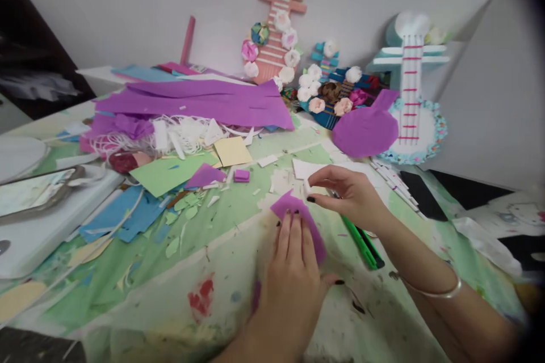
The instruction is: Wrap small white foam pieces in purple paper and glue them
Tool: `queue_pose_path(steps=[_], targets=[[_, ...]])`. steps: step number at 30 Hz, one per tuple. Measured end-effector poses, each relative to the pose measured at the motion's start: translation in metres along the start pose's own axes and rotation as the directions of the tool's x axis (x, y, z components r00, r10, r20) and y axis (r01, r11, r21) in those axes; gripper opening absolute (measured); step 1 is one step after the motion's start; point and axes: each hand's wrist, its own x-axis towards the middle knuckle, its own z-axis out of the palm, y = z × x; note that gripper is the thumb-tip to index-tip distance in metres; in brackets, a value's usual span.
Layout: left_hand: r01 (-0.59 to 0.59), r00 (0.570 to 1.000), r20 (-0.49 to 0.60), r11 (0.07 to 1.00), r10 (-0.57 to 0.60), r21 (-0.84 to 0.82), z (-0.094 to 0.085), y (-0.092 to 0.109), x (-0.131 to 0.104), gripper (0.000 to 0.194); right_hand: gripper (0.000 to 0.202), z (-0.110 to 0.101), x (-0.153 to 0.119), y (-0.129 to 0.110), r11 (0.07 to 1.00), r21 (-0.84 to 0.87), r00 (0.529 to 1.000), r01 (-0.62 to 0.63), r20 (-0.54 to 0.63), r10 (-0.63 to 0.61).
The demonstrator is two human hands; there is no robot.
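Observation:
My left hand [293, 266] lies flat with fingers stretched out, pressing on a piece of purple foam sheet [317, 241] on the table. Part of that foam is hidden under my fingers. Just above and to the right, my right hand [347, 193] pinches a small white piece [307, 188] between thumb and fingers; its exact kind is unclear. A green utility knife [361, 244] rests on the table below my right hand. Behind the hand is a flat white piece [303, 168], partly covered by it.
Large purple foam sheets [191, 102] and tangled white string [183, 133] are at the back left. Decorated guitar shapes, one coral [279, 39] and one white [411, 102], lean at the wall. A purple guitar cutout [366, 131] stands there too. A phone [38, 190] lies far left among scraps.

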Motion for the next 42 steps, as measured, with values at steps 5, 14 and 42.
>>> queue_pose_path(steps=[5, 14, 42], targets=[[0.11, 0.981, 0.159, 0.994, -0.107, -0.005, 0.012, -0.003, 0.001, 0.094, 0.016, 0.012, 0.028, 0.014, 0.924, -0.358, 0.939, 0.137, 0.343, -0.006], [0.144, 0.975, 0.18, 0.986, -0.127, -0.082, 0.013, -0.005, 0.0, 0.083, 0.028, 0.022, 0.039, 0.034, 0.899, -0.352, 0.838, 0.258, 0.544, -0.027], [0.277, 0.955, 0.17, 0.937, -0.243, -0.214, 0.019, 0.007, 0.0, 0.056, 0.027, 0.028, 0.043, 0.045, 0.89, -0.324, 0.793, 0.321, 0.606, -0.066]])
